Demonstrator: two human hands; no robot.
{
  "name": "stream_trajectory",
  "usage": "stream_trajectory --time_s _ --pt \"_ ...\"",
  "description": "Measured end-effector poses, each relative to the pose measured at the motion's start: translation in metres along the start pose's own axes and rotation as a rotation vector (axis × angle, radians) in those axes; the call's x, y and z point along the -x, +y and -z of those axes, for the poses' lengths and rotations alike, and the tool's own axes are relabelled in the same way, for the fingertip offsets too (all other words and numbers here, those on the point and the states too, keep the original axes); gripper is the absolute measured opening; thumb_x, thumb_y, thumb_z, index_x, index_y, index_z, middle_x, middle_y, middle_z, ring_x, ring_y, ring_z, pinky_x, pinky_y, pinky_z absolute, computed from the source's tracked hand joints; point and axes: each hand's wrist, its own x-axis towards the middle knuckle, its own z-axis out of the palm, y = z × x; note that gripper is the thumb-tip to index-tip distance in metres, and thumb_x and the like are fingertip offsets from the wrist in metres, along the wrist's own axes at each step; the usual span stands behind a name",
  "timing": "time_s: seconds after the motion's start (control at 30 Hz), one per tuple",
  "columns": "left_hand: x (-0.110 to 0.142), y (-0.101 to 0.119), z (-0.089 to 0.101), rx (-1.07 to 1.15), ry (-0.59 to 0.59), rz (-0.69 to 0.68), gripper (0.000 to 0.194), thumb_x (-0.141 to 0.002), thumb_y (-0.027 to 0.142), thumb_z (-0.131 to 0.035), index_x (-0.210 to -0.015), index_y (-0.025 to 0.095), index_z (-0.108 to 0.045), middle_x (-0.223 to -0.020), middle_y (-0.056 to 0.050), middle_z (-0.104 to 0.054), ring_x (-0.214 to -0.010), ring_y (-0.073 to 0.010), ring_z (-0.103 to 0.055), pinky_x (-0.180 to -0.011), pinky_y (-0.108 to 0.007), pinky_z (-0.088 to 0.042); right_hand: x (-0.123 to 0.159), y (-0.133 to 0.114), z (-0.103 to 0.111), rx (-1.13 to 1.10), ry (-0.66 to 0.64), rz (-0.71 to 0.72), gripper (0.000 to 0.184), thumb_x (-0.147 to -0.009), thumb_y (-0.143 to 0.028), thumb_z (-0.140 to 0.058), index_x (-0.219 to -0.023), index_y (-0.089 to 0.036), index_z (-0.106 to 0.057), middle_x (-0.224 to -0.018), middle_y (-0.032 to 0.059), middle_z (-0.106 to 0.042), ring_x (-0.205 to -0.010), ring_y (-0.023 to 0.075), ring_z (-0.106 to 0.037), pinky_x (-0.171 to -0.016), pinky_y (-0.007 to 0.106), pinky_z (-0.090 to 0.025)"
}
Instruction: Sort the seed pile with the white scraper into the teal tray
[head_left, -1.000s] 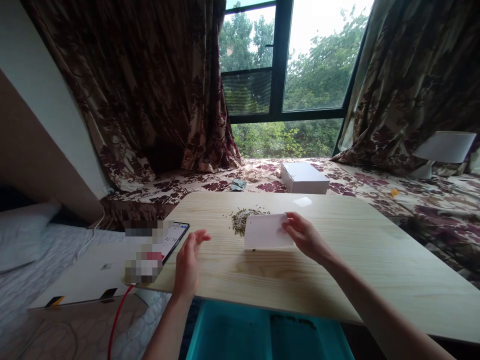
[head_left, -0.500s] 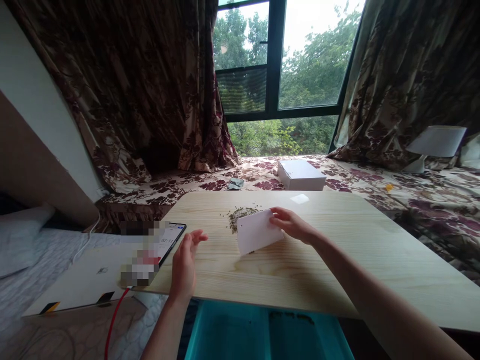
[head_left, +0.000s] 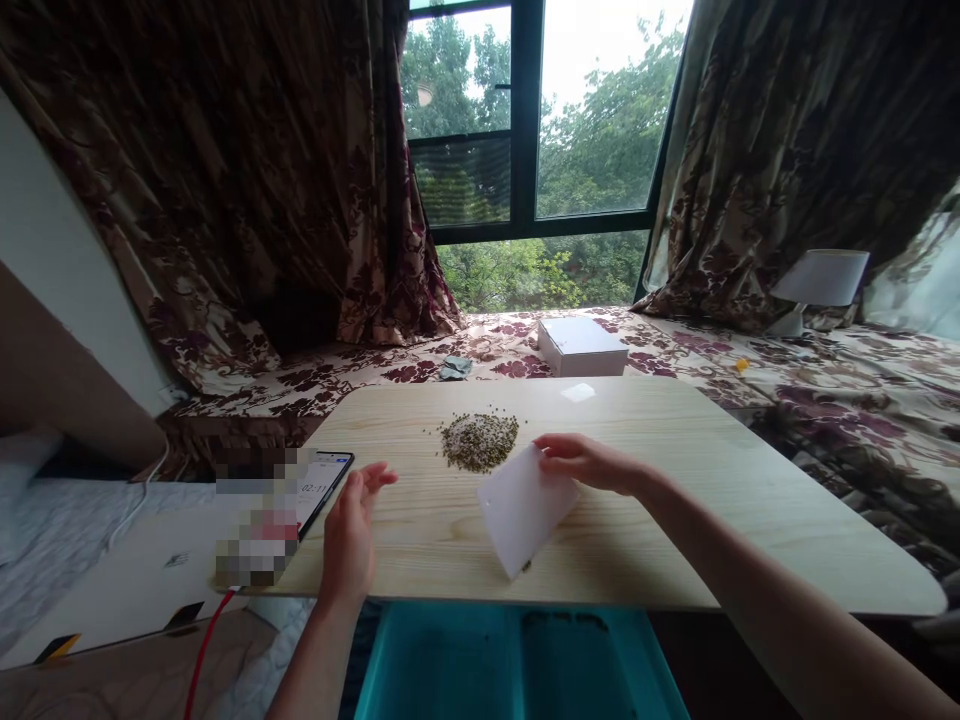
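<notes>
A white card (head_left: 525, 508) is pinched at its upper right corner by my right hand (head_left: 589, 462). The card tilts over the table, its lower tip close to the near edge, with a few dark grains (head_left: 526, 566) beside that tip. Beyond the card lies a heap of mixed green and white grains (head_left: 480, 441), with some scattered around it. My left hand (head_left: 355, 525) hovers at the table's left side, fingers extended and apart, holding nothing. It is nearest to a phone (head_left: 324, 488). Below the near edge sits a teal two-compartment tray (head_left: 442, 660), with dark bits in its right compartment.
The pale wooden table (head_left: 675, 520) stands before a floral-covered window ledge. On the ledge are a white box (head_left: 583, 346), a crumpled grey-green item (head_left: 455, 368) and a lamp (head_left: 821, 280). A red cable (head_left: 204, 650) runs from the phone. A small white piece (head_left: 577, 392) lies at the table's back.
The card has moved toward the table's near edge and turned, its lower tip now pointing to the tray. More of the grain heap shows. The whole view has shifted slightly.
</notes>
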Motion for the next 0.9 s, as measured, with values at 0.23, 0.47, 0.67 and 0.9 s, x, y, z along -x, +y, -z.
stream_trajectory --time_s 0.23,0.47,0.67,0.9 --pt "-0.001 0.001 0.0 0.006 0.004 -0.001 0.046 -0.08 0.058 -0.057 -0.094 0.015 -0.066 -0.087 -0.004 -0.069 -0.093 -0.018 -0.063 -0.102 -0.037 -0.039 0.045 -0.001 0.007 0.046 -0.024 -0.018 0.041 -0.067 -0.046 -0.072 -0.095 -0.017 -0.066 -0.08 0.0039 -0.068 -0.074 0.0178 -0.058 -0.066 0.03 -0.044" --pt "0.002 0.002 -0.002 -0.02 0.007 -0.013 0.047 -0.08 0.058 -0.055 -0.094 0.014 -0.066 -0.087 -0.006 -0.07 -0.095 -0.0195 -0.064 -0.1 -0.037 -0.041 0.067 0.004 0.018 0.023 0.405 0.131 0.055 -0.063 -0.061 -0.072 -0.098 -0.019 -0.066 -0.089 0.0091 -0.073 -0.081 0.0243 -0.066 -0.072 0.036 -0.053" --pt "-0.003 -0.003 0.0 -0.025 0.005 -0.012 0.051 -0.078 0.06 -0.057 -0.095 0.013 -0.066 -0.088 -0.008 -0.071 -0.095 -0.021 -0.065 -0.1 -0.039 -0.041 0.048 0.014 0.007 -0.043 0.717 0.227 0.051 -0.062 -0.06 -0.072 -0.093 -0.02 -0.062 -0.08 0.0084 -0.074 -0.078 0.0253 -0.07 -0.071 0.036 -0.055" --pt "0.0 0.0 -0.002 -0.022 0.018 -0.012 0.049 -0.079 0.059 -0.056 -0.096 0.013 -0.066 -0.089 -0.007 -0.07 -0.096 -0.0206 -0.065 -0.101 -0.039 -0.041 0.025 0.008 -0.015 0.032 0.657 0.256 0.044 -0.07 -0.057 -0.065 -0.093 -0.02 -0.058 -0.085 0.0111 -0.074 -0.082 0.026 -0.07 -0.075 0.038 -0.054"
